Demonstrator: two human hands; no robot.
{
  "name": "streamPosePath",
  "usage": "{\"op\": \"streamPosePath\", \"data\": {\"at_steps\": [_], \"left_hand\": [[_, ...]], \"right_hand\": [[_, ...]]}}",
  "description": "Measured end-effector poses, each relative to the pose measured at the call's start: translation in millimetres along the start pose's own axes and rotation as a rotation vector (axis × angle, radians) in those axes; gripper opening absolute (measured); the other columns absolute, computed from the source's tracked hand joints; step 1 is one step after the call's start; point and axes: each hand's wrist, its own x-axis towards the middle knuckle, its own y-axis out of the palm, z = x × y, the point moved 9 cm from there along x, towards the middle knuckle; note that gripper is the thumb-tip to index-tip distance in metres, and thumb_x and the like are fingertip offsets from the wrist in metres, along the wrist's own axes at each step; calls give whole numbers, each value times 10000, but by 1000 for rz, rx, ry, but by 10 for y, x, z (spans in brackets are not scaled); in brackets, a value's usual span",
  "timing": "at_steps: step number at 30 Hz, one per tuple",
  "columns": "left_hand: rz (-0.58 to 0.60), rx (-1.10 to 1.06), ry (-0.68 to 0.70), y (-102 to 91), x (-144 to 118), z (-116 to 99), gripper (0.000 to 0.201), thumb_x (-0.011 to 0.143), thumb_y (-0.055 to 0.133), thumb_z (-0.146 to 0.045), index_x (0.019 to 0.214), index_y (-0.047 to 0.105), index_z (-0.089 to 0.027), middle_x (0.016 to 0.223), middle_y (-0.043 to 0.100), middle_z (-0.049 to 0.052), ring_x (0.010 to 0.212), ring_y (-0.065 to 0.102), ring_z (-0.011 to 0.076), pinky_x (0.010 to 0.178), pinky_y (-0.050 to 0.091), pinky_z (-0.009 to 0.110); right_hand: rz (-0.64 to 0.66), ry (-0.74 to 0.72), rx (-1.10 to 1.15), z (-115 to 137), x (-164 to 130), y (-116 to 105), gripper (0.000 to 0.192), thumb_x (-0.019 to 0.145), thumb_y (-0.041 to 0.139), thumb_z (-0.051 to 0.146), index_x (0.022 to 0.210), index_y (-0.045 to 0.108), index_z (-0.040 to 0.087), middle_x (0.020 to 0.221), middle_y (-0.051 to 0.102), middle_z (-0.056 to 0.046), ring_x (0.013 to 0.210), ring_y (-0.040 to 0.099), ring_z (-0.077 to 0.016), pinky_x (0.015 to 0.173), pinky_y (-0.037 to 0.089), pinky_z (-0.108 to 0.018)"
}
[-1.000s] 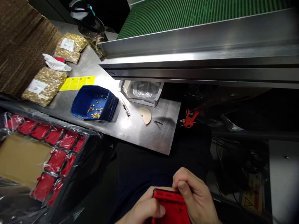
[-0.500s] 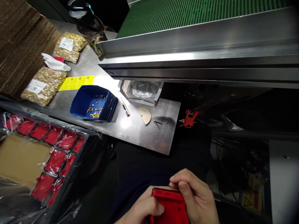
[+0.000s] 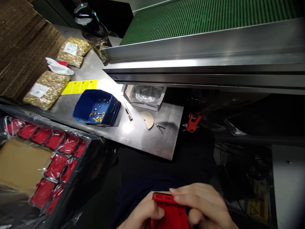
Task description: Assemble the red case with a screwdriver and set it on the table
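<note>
Low in the view, over my lap, both hands hold one red plastic part [image 3: 170, 211]. My left hand [image 3: 140, 214] grips its left side with the thumb on top. My right hand [image 3: 205, 206] lies flatter over its right side, fingers stretched across the top edge. The part's lower half runs out of the picture. On the steel table [image 3: 143, 136] ahead stands a blue bin [image 3: 95, 108] with a few small brass pieces in it.
A black crate [image 3: 47, 159] at the left holds several red parts under plastic film around a cardboard sheet. Bags of brass pieces [image 3: 44, 90], yellow labels [image 3: 79, 86], a small knife [image 3: 128, 111], a beige half-disc [image 3: 148, 119] and a clear bag [image 3: 145, 93] lie on the table. A green conveyor [image 3: 202, 19] runs behind.
My right hand has flattened and slid lower over the red part; its fingers were curled at the part's top edge before. The view has shifted slightly down.
</note>
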Motion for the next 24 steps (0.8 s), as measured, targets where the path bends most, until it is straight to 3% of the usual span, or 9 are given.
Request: {"op": "streamPosePath", "data": {"at_steps": [2, 4, 6, 9, 12, 16, 19, 22, 24], "left_hand": [[10, -21, 30, 12, -40, -79, 555, 796, 641, -276, 1303, 670, -50, 1070, 772, 223, 1069, 717, 387, 1002, 471, 487], [-17, -6, 89, -42, -107, -182, 581, 832, 640, -301, 1362, 632, -64, 1180, 745, 251, 1122, 704, 389, 1029, 464, 507], [-56, 72, 119, -134, -184, -248, 601, 869, 657, -332, 1414, 592, -87, 1264, 713, 259, 1164, 688, 389, 1050, 457, 529], [-31, 227, 85, -210, -266, -239, 692, 879, 733, -422, 1485, 529, -157, 1414, 628, 249, 1261, 633, 401, 1075, 445, 556], [65, 275, 79, -194, -310, -207, 856, 802, 827, -530, 1528, 480, -236, 1560, 494, 224, 1350, 560, 422, 1116, 411, 575], [99, 277, 136, -218, -352, -201, 998, 681, 925, -541, 1531, 477, -273, 1579, 468, 206, 1372, 540, 420, 1130, 403, 551], [68, 260, 175, -271, -384, -189, 1027, 650, 955, -509, 1527, 476, -273, 1542, 511, 201, 1341, 571, 390, 1117, 415, 532], [18, 196, 196, -308, -400, -175, 1038, 656, 962, -481, 1533, 455, -254, 1466, 582, 191, 1310, 597, 354, 1093, 432, 494], [-6, 176, 198, -308, -396, -166, 1054, 662, 964, -462, 1543, 428, -245, 1409, 622, 180, 1273, 621, 330, 1061, 448, 456]], "right_hand": [[-250, 80, -97, -148, -88, -276, 276, 1067, 489, 373, 994, 729, 256, 602, 694, 4, 520, 662, -166, 546, 543, -279], [-405, 334, -226, -489, -127, -453, 300, 1057, 502, 351, 852, 691, 240, 475, 534, 48, 382, 506, -128, 417, 423, -249], [-346, 506, -341, -816, 39, -385, 219, 1029, 552, 379, 955, 696, 231, 645, 635, 15, 501, 598, -145, 476, 479, -247], [-137, 414, -497, -1102, 632, -8, 242, 1023, 537, 353, 1215, 624, 233, 1134, 681, -89, 986, 700, -230, 808, 585, -310], [-66, 395, -664, -1380, 1124, 272, 332, 990, 595, 349, 1282, 555, 196, 1258, 608, -148, 1171, 621, -304, 980, 534, -412], [-36, 429, -727, -1572, 1340, 392, 238, 953, 635, 311, 1159, 599, 198, 1181, 608, -155, 1150, 597, -358, 958, 506, -467], [-8, 435, -715, -1531, 1226, 348, 177, 995, 559, 317, 1139, 574, 215, 1146, 630, -122, 1088, 636, -302, 892, 518, -388], [55, 460, -694, -1478, 1021, 295, 222, 1047, 460, 382, 1200, 523, 234, 975, 682, -44, 825, 689, -207, 690, 501, -295], [117, 492, -723, -1494, 888, 282, 190, 1035, 474, 387, 1131, 549, 241, 806, 667, -3, 662, 657, -195, 582, 429, -289]]}}
